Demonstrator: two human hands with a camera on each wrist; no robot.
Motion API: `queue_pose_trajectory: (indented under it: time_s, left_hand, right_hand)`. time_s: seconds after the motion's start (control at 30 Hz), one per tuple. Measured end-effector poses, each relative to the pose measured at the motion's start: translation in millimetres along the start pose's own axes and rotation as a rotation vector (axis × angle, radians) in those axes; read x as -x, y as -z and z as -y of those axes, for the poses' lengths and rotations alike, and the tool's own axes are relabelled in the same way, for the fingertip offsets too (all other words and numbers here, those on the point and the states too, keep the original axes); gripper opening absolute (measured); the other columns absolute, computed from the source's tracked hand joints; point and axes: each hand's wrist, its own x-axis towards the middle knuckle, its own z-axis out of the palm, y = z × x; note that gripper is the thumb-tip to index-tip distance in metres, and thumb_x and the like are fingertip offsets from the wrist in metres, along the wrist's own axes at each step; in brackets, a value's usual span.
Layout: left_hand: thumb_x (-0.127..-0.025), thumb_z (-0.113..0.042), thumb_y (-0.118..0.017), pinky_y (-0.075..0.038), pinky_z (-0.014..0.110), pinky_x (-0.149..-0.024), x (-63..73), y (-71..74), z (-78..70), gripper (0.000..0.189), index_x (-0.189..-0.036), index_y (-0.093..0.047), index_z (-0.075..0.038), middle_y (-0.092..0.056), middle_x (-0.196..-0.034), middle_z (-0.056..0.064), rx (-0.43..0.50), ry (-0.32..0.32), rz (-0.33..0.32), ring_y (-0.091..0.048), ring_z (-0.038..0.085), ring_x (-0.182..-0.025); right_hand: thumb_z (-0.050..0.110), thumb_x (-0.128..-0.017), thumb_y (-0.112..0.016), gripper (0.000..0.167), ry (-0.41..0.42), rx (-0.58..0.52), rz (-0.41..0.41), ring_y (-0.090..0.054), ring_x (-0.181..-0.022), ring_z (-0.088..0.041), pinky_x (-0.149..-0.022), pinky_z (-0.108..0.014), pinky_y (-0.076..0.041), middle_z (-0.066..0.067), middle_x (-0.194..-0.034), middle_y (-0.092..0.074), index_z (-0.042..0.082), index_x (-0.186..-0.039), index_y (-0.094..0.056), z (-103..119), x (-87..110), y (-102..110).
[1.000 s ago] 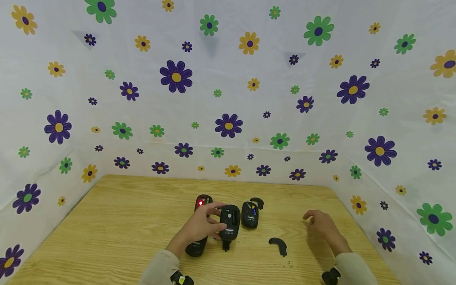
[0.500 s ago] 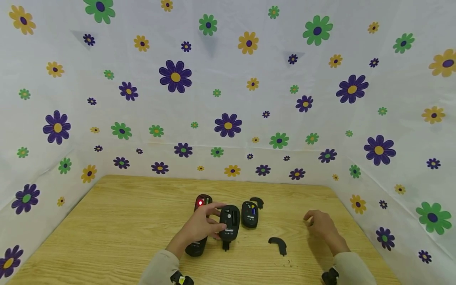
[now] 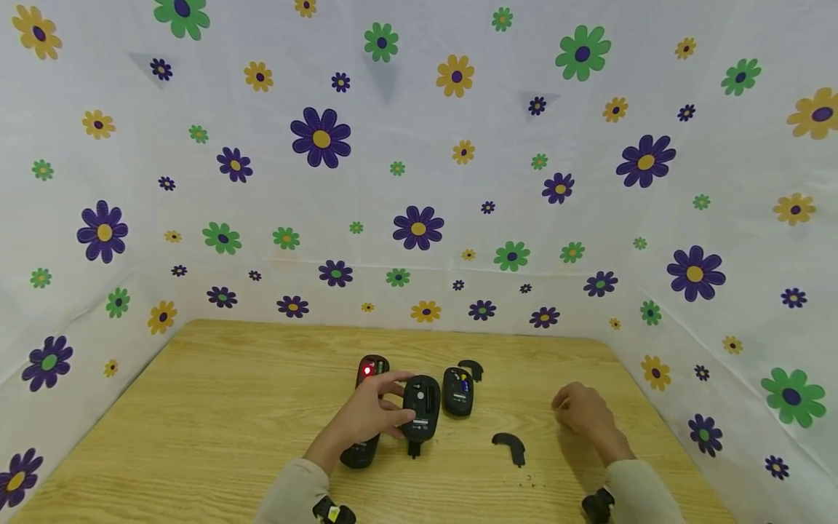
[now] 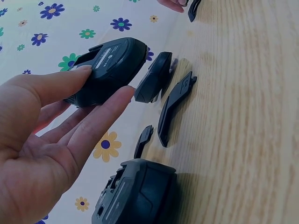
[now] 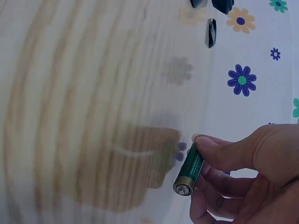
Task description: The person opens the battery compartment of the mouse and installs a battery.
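My left hand (image 3: 366, 413) holds a black computer mouse (image 3: 421, 407) underside up, above the table, its battery slot uncovered and dark. In the left wrist view the thumb (image 4: 77, 77) presses the mouse's near side, with fingers beneath. My right hand (image 3: 585, 415) is apart at the right; in the right wrist view its thumb and fingertips pinch a green battery (image 5: 189, 170), the metal end pointing down. Just right of the held mouse, another overturned mouse (image 3: 458, 393) shows a blue battery inside. Behind the left hand, an overturned mouse (image 3: 373, 364) glows red.
A curved black battery cover (image 3: 511, 446) lies between the hands, with small crumbs (image 3: 530, 480) nearby. Another cover (image 3: 473, 367) lies farther back. Below the held mouse, a further cover (image 3: 414, 447) shows. A black mouse end (image 3: 358, 455) sticks out below the left hand.
My right hand and forearm have shifted slightly left. The left hand keeps its hold on the mouse in the same place.
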Motion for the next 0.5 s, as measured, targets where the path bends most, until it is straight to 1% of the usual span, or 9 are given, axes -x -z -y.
queue_pose_trajectory:
  time_s: [0.13,0.2,0.37,0.5]
  left_hand:
    - [-0.091,-0.003,-0.077,-0.068,0.048,-0.068,0.3,-0.2,0.9,0.065,-0.151,-0.051,-0.010,-0.058,-0.131,0.027,0.000,-0.002,-0.001,-0.077,0.027,-0.094]
    - [-0.091,-0.002,-0.077,-0.068,0.049,-0.067,0.5,-0.4,1.0,0.064,-0.150,-0.052,-0.010,-0.059,-0.129,0.026,0.002,-0.002,-0.001,-0.077,0.028,-0.094]
    - [-0.091,-0.002,-0.076,-0.068,0.050,-0.068,0.2,-1.3,1.0,0.063,-0.149,-0.053,-0.011,-0.060,-0.127,0.025,0.011,0.003,0.000,-0.077,0.028,-0.095]
    - [-0.091,-0.002,-0.076,-0.068,0.050,-0.069,-0.1,-1.9,0.9,0.063,-0.149,-0.052,-0.011,-0.061,-0.127,0.026,0.015,0.003,0.002,-0.077,0.028,-0.095]
  right_hand:
    - [-0.004,-0.086,-0.075,0.005,0.053,-0.014,-0.035,-0.073,-0.086,-0.038,-0.078,-0.055,-0.062,-0.023,-0.092,-0.077,-0.005,-0.091,-0.077,5.0,0.2,0.4]
    - [-0.004,-0.086,-0.075,0.004,0.069,-0.017,-0.042,-0.073,-0.084,-0.037,-0.078,-0.054,-0.062,-0.021,-0.091,-0.077,-0.005,-0.090,-0.078,8.9,0.5,1.0]
    - [-0.003,-0.090,-0.072,0.006,0.076,-0.042,-0.022,-0.073,-0.083,-0.033,-0.076,-0.051,-0.063,-0.020,-0.091,-0.077,-0.005,-0.091,-0.078,21.0,1.1,5.4]
    - [-0.003,-0.091,-0.071,0.007,0.101,-0.057,-0.017,-0.073,-0.084,-0.034,-0.075,-0.051,-0.063,-0.020,-0.092,-0.077,-0.005,-0.093,-0.078,28.1,2.2,9.1]
